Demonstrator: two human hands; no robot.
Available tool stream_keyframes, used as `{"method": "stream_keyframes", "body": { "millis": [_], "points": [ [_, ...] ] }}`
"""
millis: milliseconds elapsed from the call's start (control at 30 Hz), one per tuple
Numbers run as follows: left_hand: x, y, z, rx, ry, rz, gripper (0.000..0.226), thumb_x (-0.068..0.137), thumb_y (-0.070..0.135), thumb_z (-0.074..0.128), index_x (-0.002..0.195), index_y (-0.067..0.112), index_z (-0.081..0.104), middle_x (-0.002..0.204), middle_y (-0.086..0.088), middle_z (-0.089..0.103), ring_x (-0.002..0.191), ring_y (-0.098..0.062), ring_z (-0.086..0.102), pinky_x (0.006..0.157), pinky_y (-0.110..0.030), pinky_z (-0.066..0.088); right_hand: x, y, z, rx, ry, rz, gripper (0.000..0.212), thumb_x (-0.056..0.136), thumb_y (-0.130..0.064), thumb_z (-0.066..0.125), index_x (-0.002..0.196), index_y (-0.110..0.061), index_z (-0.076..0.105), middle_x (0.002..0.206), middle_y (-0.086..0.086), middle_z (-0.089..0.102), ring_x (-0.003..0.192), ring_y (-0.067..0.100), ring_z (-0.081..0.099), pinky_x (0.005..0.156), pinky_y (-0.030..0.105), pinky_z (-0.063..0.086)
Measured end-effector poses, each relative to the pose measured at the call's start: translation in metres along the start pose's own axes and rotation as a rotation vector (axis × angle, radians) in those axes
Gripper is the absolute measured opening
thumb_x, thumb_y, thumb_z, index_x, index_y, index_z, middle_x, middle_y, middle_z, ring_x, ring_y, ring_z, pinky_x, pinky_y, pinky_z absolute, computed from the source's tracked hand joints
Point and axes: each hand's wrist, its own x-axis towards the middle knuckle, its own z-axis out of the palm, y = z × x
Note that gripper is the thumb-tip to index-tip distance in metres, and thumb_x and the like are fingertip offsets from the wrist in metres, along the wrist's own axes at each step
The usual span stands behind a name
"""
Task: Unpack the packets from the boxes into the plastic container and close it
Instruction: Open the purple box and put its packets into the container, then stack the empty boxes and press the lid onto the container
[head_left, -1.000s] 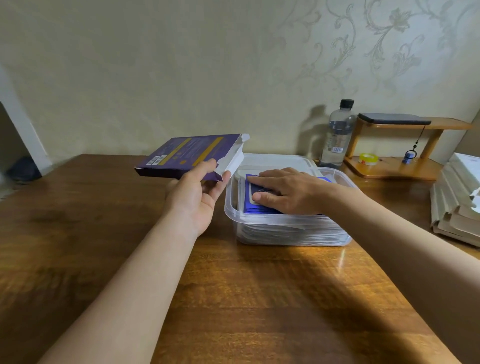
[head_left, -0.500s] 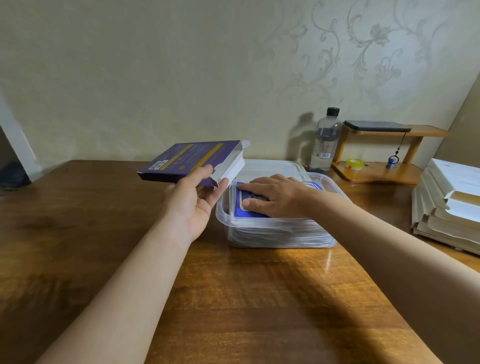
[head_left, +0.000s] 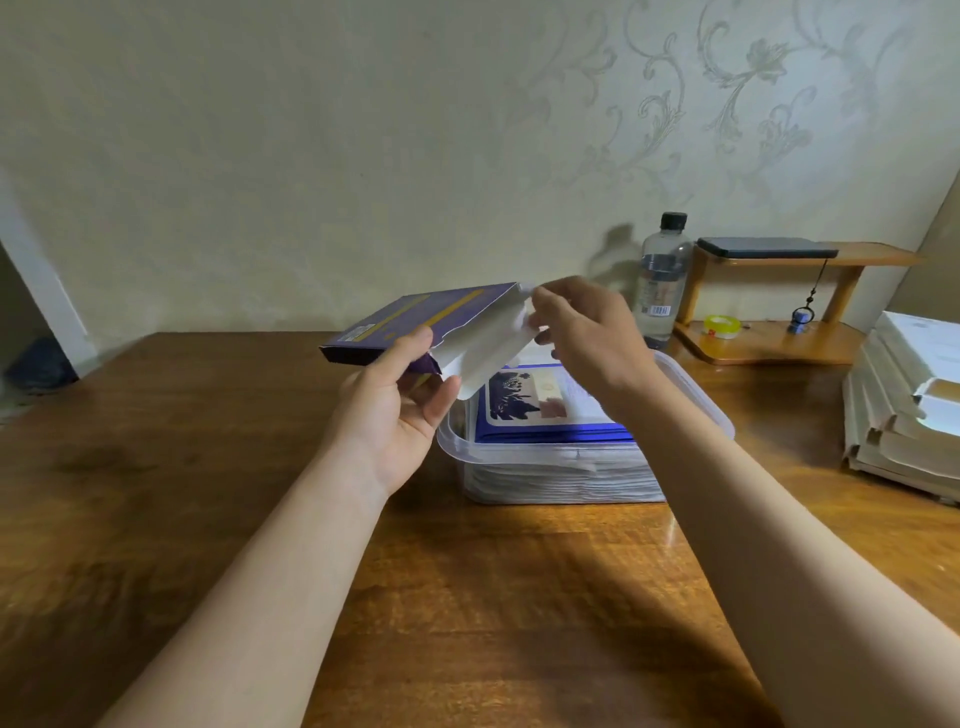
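Warm wooden bench (head_left: 493, 597) against a pale patterned wall, both arms reaching in from the near edge. The left hand (head_left: 395, 410) grips the purple box (head_left: 415, 322) from below, thumb on top, holding it in the air just over the left rim of the plastic container (head_left: 561, 478). The container sits mid-bench, no lid on it, with packets (head_left: 540, 400) stacked nearly to the rim. The right hand (head_left: 592, 338) has its fingers curled, pinching the box's white flap (head_left: 488, 343).

My guess is this is either a last check inside or tucking the box shut. I'd keep the open end tipped over the container so any straggler drops in, not onto the bench. Hold the flap wide instead of bending it. The stack is tall, so press it flat before trying the lid.

Toward the far right corner are a bottle (head_left: 662, 275), a little shelf (head_left: 769, 345), and flattened boxes (head_left: 904, 415) along the right edge.
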Motion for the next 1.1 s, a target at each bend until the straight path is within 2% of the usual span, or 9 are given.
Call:
{"method": "stream_keyframes", "body": {
  "millis": [200,333,467,600,733,833,900,1033,1100],
  "points": [
    [-0.003,0.004,-0.001,0.035,0.007,0.001,0.026,0.071,0.026,0.081,0.092,0.014,0.071,0.094,-0.007,0.07,0.075,-0.013,0.069,0.043,-0.016,0.05,-0.005,-0.001,0.008,0.12,0.014,0.117,0.016,0.096,-0.033,0.055,0.1,-0.019,0.063,0.096,0.007,0.069,0.086,0.026,0.069,0.073,0.047,0.059],
    [-0.006,0.002,0.003,0.072,-0.065,-0.02,0.018,0.068,0.03,0.078,0.081,0.018,0.076,0.087,-0.004,0.073,0.068,-0.01,0.067,0.039,-0.014,0.046,-0.01,-0.009,-0.003,0.28,-0.033,0.217,0.023,0.098,-0.031,0.055,0.1,-0.01,0.064,0.093,0.011,0.069,0.068,0.022,0.069,0.067,0.04,0.058],
    [-0.011,-0.001,0.01,0.16,-0.169,-0.013,0.011,0.074,0.03,0.072,0.074,0.019,0.069,0.072,-0.001,0.062,0.051,-0.007,0.052,0.034,-0.014,0.035,-0.014,-0.024,-0.032,0.323,-0.065,0.323,0.026,0.094,-0.035,0.063,0.101,-0.011,0.068,0.095,0.012,0.064,0.078,0.027,0.069,0.065,0.038,0.06],
    [-0.018,-0.002,0.027,0.319,-0.243,0.072,0.03,0.085,0.028,0.065,0.055,0.022,0.066,0.059,0.003,0.051,0.045,-0.008,0.043,0.033,-0.017,0.03,-0.029,-0.037,-0.061,0.242,-0.09,0.315,0.027,0.096,-0.032,0.063,0.104,-0.007,0.067,0.084,0.009,0.066,0.066,0.021,0.07,0.062,0.035,0.059],
    [-0.024,-0.014,0.053,0.385,-0.292,0.107,0.016,0.096,0.028,0.06,0.088,0.016,0.066,0.069,-0.002,0.057,0.048,-0.01,0.053,0.033,-0.017,0.037,-0.044,-0.039,-0.09,0.181,0.016,0.286,0.025,0.097,-0.029,0.06,0.103,-0.006,0.066,0.084,0.011,0.068,0.066,0.02,0.069,0.056,0.03,0.057],
    [-0.027,-0.031,0.081,0.408,-0.335,0.142,0.039,0.086,0.037,0.064,0.111,0.008,0.064,0.08,-0.007,0.06,0.052,-0.011,0.059,0.038,-0.02,0.047,-0.053,-0.038,-0.122,0.186,0.094,0.299,0.019,0.097,-0.029,0.06,0.098,-0.011,0.065,0.089,0.012,0.069,0.071,0.023,0.07,0.061,0.035,0.059],
    [-0.03,-0.045,0.105,0.445,-0.306,0.191,0.039,0.086,0.038,0.068,0.112,0.009,0.066,0.084,-0.007,0.056,0.052,-0.012,0.055,0.039,-0.021,0.049,-0.061,-0.037,-0.146,0.194,0.163,0.314,0.018,0.097,-0.029,0.06,0.101,-0.011,0.065,0.091,0.011,0.068,0.073,0.021,0.068,0.065,0.038,0.061],
    [-0.04,-0.075,0.155,0.586,-0.267,0.275,0.018,0.098,0.033,0.065,0.102,0.015,0.064,0.082,-0.005,0.058,0.053,-0.013,0.055,0.037,-0.023,0.046,-0.073,-0.032,-0.197,0.13,0.31,0.304,0.017,0.097,-0.028,0.06,0.09,-0.014,0.066,0.083,0.005,0.062,0.072,0.017,0.061,0.048,0.025,0.054],
    [-0.042,-0.091,0.178,0.675,-0.329,0.329,0.02,0.101,0.037,0.06,0.095,0.018,0.063,0.083,-0.005,0.057,0.057,-0.011,0.061,0.043,-0.029,0.054,-0.077,-0.026,-0.222,0.13,0.371,0.322,0.017,0.096,-0.028,0.061,0.087,-0.013,0.065,0.086,0.007,0.062,0.075,0.019,0.062,0.048,0.025,0.053]
  ]
}}
